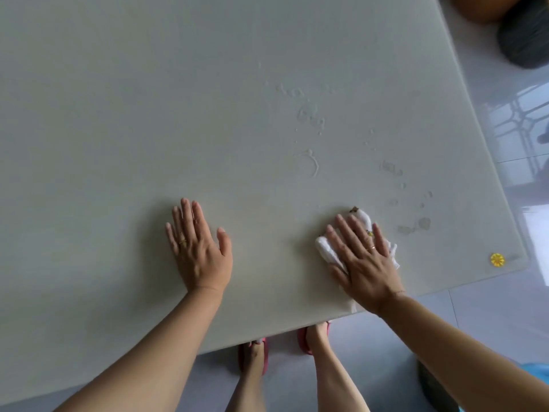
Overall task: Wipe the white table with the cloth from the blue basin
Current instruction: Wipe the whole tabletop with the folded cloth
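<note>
1. Head view is showing the right hand (364, 260) pressing a white cloth (326, 252) flat onto the white counter (148, 114), near its front right corner.
2. Its fingers (344, 233) are lying spread over the cloth, pinning it rather than gripping.
3. The left hand (199, 248) is resting empty, palm down and fingers open, well apart from the cloth.
4. Water droplets (309, 114) are sitting beyond the cloth.
5. The cloth is looking soft, limp and probably damp; pressing on its middle is likely suiting it best.
</note>
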